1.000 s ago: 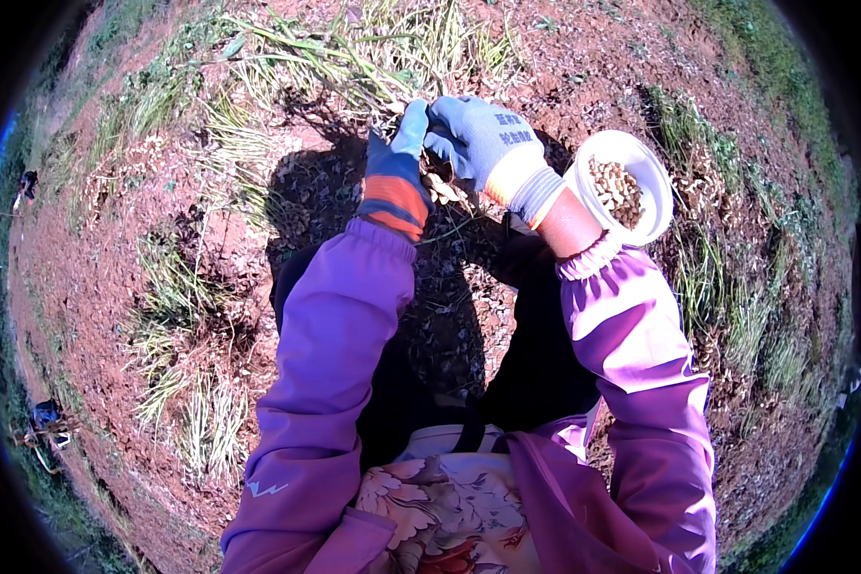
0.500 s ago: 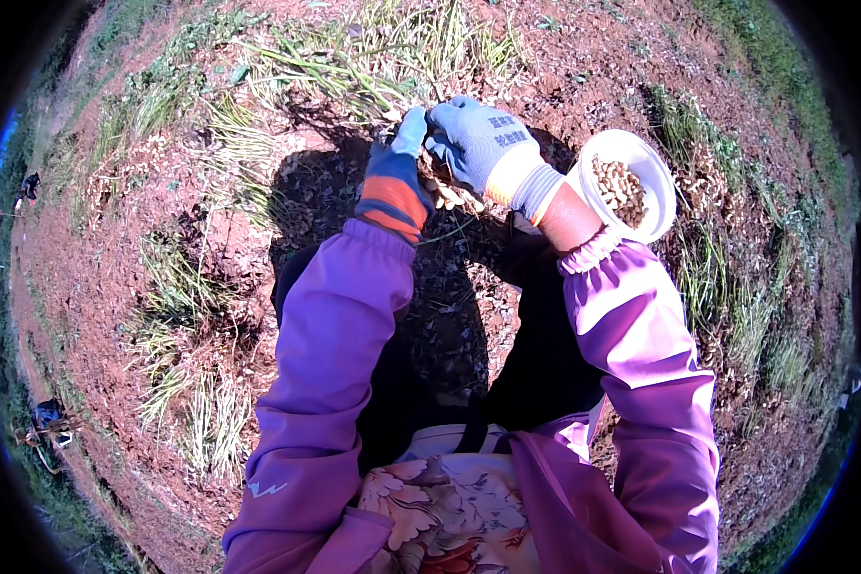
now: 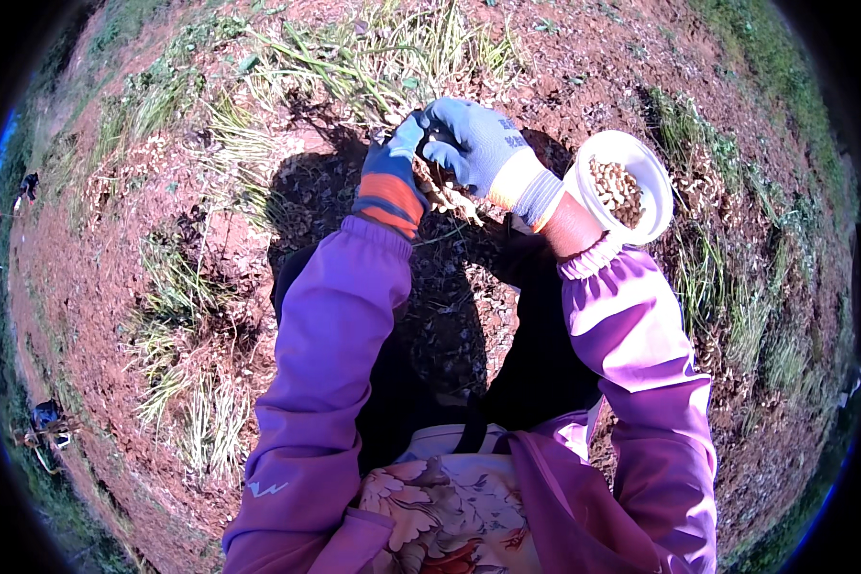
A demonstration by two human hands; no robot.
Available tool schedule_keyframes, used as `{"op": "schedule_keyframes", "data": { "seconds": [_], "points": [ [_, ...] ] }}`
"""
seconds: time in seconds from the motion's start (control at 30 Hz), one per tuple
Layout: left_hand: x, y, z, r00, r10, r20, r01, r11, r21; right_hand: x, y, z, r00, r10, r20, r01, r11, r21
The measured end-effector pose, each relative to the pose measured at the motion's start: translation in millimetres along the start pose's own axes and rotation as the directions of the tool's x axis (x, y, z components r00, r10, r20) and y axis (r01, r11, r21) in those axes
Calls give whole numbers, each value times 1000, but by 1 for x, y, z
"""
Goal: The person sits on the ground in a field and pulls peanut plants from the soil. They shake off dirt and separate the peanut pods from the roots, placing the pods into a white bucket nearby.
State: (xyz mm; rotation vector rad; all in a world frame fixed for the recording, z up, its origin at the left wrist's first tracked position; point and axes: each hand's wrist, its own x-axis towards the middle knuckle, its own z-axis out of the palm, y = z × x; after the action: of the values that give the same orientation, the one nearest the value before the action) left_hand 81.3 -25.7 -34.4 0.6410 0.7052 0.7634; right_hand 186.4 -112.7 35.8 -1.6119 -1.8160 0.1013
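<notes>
peanut pods [image 3: 454,203] and thin roots hang in a pale tangle just below the gloved hands, and more of that tangle shows than half a second ago, because the right hand [image 3: 488,143] has loosened from its rounder cupped shape. its fingers are now half curled, with a dark gap between thumb and forefinger; whether they pinch a pod cannot be told. the left hand [image 3: 392,158], in the blue glove with the orange cuff, has shifted only slightly and appears closed around the root end of the peanut plants [image 3: 378,86], whose green stalks run up and away over the red soil [image 3: 584,81]. the change looks like a small regrip in stripping the pods, not a finished bunch, since pods remain outside the fingers. the white bucket [image 3: 654,182] stands on the right, just beside the right wrist, and the loose peanuts [image 3: 615,194] inside look much the same as before, so this small shift seems to have added nothing to them yet.
</notes>
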Motion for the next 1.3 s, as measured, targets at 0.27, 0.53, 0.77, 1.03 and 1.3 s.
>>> {"op": "schedule_keyframes", "data": {
  "seconds": [0.27, 0.53, 0.77, 1.03, 1.3],
  "points": [
    [-17, 8, 9, 988, -65, -142, 76, 994, 72, -2, -10, -2, 999, -1, 32, 5, 992, -130],
    [-10, 10, -5, 978, 195, -72, -186, 975, 124, -5, -32, -19, 989, 96, 109, -140, 817, 559],
    [4, 20, -16, 942, 28, -335, -32, 999, -7, -18, -4, -18, 897, 419, 141, -397, 620, 677],
    [-5, 26, -7, 937, -66, -342, 44, 996, -72, -22, -11, 2, 983, 174, 51, -180, 971, 154],
    [-9, 21, -4, 949, -32, -314, 23, 999, -31, -19, -17, 5, 993, 46, 104, -42, 998, -42]
  ]
}}
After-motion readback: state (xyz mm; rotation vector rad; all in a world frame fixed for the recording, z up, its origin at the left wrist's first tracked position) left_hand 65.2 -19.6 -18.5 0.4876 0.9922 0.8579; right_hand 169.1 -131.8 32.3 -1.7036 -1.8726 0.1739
